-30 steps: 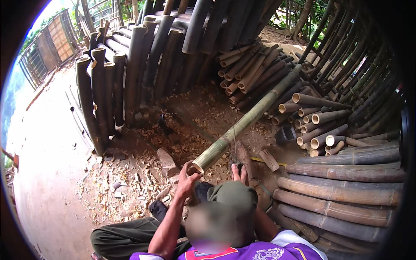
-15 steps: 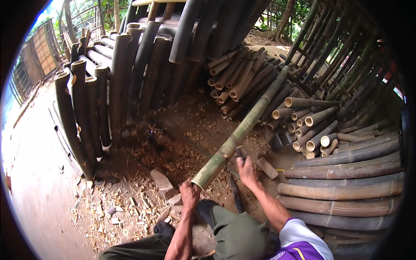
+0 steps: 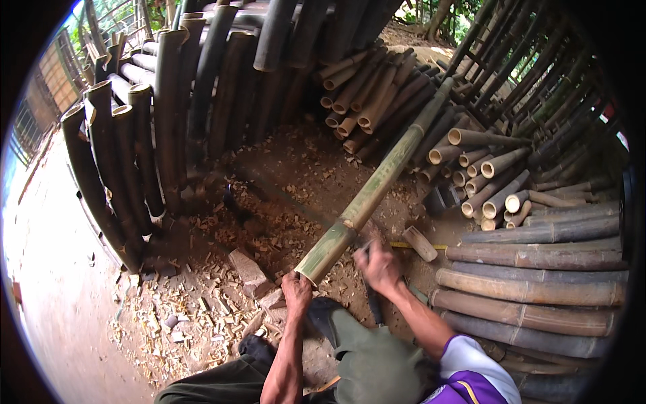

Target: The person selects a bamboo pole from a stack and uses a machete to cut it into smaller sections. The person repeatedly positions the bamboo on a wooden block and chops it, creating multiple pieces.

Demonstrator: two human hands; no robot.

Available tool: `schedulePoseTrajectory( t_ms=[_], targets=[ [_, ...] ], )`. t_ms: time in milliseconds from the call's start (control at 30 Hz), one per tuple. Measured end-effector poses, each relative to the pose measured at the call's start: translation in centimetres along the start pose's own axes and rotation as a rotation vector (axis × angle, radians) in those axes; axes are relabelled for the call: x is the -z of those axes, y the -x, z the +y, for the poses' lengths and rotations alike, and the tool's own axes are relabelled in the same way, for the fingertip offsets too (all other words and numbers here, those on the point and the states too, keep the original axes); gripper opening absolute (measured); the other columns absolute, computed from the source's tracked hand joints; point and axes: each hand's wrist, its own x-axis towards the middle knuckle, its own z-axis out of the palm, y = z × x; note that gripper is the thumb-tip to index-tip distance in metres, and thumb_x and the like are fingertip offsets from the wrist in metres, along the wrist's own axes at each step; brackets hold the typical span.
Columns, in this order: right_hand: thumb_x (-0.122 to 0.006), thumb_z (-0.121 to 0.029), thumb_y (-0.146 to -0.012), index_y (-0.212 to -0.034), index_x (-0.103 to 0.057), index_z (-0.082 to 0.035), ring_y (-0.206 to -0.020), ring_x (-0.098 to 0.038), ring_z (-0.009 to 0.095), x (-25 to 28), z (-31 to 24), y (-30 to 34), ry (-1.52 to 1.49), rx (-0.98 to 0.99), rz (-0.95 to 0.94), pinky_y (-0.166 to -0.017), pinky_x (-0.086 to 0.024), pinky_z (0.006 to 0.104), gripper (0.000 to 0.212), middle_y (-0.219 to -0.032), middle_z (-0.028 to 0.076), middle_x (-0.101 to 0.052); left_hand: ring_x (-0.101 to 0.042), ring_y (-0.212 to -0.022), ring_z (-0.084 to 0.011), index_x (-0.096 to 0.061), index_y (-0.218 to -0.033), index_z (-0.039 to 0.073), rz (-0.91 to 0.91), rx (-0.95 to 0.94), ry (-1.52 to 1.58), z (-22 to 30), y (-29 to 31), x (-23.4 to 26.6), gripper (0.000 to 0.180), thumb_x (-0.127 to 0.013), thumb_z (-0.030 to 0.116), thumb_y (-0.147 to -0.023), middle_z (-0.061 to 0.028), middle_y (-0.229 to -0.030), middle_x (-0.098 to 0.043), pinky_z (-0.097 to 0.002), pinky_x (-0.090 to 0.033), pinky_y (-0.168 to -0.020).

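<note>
A long green bamboo pole (image 3: 377,192) slants from near my knees up to the far right, its open cut end toward me. My left hand (image 3: 296,289) is closed on the rim of that near end. To the right of the pole, close to its dark node, my right hand (image 3: 379,266) is closed round a dark tool handle (image 3: 363,250); motion blur hides what kind of tool it is. A dark long tool (image 3: 374,306) lies on the ground below my right wrist.
Dark bamboo poles (image 3: 178,114) stand upright at the left. Cut bamboo lengths (image 3: 498,165) are piled behind and at the right, with thick poles (image 3: 531,276) stacked nearer. Wood blocks (image 3: 249,273), a short wood piece (image 3: 420,244), a yellow strip (image 3: 400,245) and chips (image 3: 178,323) lie about.
My right hand has moved nearer along the pole's right side, with the dark handle still in it. My left hand keeps its hold on the pole's end. The view has shifted slightly.
</note>
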Motion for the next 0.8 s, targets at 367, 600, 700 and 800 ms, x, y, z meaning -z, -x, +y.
schedulePoseTrajectory(
  t_ms=[367,600,700,800],
  targets=[
    [-0.049,-0.058,-0.109,-0.106,-0.058,0.005,-0.086,-0.073,0.052,-4.1,2.8,-1.9,-0.254,-0.172,0.262,-0.076,-0.057,0.0554,0.064,-0.101,0.032,-0.072,-0.052,-0.043,-0.0124,-0.07,-0.089,0.0,-0.04,0.219,0.262,-1.2,0.1,-0.8,0.034,-0.06,0.028,-0.107,-0.0029,-0.058,-0.059,-0.0323,-0.038,-0.04],
    [-0.057,-0.051,-0.109,-0.107,-0.057,0.003,-0.067,-0.07,0.042,-4.8,5.8,-2.1,-0.209,-0.082,0.432,-0.064,-0.057,0.0504,0.053,-0.084,0.019,-0.073,-0.044,-0.042,-0.0127,-0.065,-0.092,0.005,-0.143,0.41,0.46,-0.6,1.0,-2.1,0.027,-0.059,0.026,-0.107,-0.0007,-0.058,-0.051,-0.0327,-0.036,-0.039],
    [-0.057,-0.047,-0.109,-0.109,-0.057,0.003,-0.065,-0.071,0.041,-3.8,1.2,0.2,-0.072,0.202,-0.003,-0.061,-0.056,0.053,0.051,-0.083,0.019,-0.073,-0.042,-0.041,-0.0116,-0.067,-0.106,0.006,-0.107,0.437,0.5,0.1,1.0,-0.3,0.021,-0.049,0.017,-0.107,-0.0003,-0.06,-0.05,-0.0326,-0.035,-0.038],
    [-0.056,-0.049,-0.108,-0.11,-0.056,0.004,-0.068,-0.071,0.045,-3.3,1.0,0.4,-0.033,0.149,-0.005,-0.061,-0.057,0.0535,0.053,-0.082,0.024,-0.071,-0.038,-0.041,-0.0132,-0.06,-0.093,0.009,-0.171,0.501,0.606,-0.8,1.1,-0.8,0.022,-0.056,0.026,-0.107,0.0006,-0.059,-0.046,-0.0333,-0.033,-0.038]
  ],
)
